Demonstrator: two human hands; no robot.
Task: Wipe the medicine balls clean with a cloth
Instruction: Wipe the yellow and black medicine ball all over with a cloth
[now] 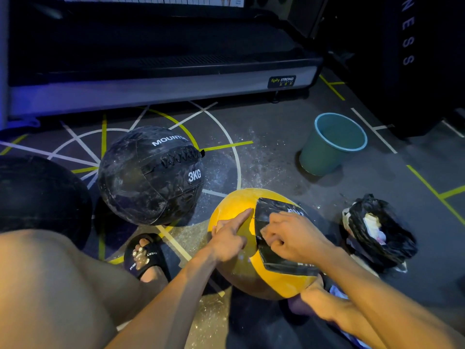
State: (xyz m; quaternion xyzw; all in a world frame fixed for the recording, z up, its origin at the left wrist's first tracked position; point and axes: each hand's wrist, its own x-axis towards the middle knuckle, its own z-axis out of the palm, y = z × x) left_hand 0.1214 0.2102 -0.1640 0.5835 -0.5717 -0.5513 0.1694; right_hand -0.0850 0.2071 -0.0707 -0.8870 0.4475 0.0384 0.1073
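Grey treadmill base (161,89) along back. Black 3KG stitched medicine ball (151,176) on marked floor (276,152), left of yellow-and-black medicine ball (234,210) near person's knees. Teal plastic bucket (332,144) behind right. Left hand (230,238) rests on yellow panel, forefinger extended. Right hand (292,235) fingers curled, pinching black panel edge.

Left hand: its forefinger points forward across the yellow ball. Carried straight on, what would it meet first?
Probably the ball's black panel, just beyond the left hand's fingertip on the yellow ball.
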